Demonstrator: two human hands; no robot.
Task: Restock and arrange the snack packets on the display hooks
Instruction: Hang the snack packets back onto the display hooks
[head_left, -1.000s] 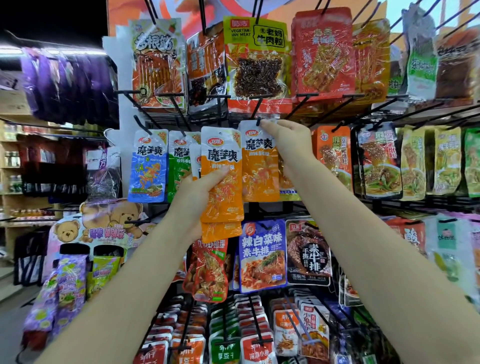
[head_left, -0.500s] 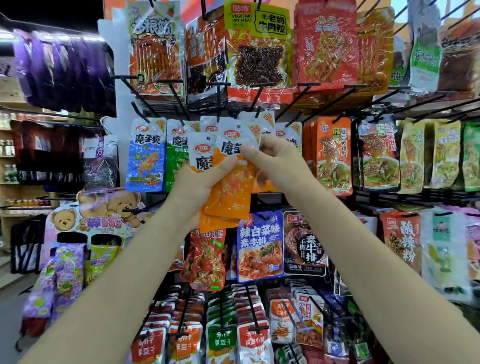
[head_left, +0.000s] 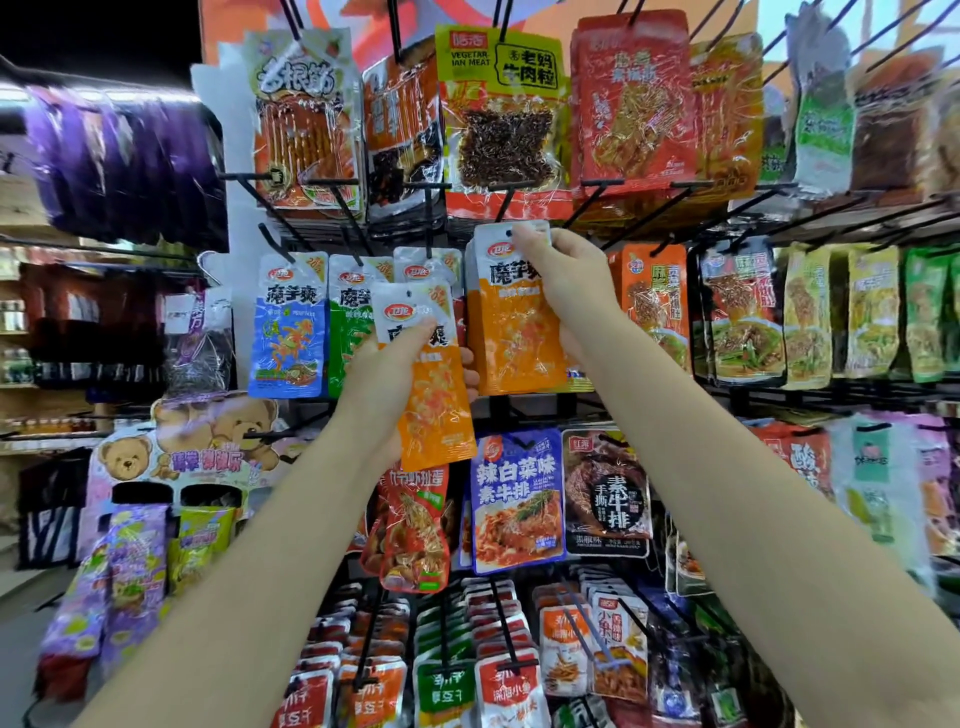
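Orange snack packets are gripped by the right hand at a shop's crowded hook rack; another packet is pinched by the left hand.

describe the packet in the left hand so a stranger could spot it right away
Find the row of white-topped packets hanging on hooks at mid-height, below the big yellow bag. In front of that row, between the green packet and the orange stack under the right hand, the left hand holds an orange packet. It alone is off a hook and tilted.
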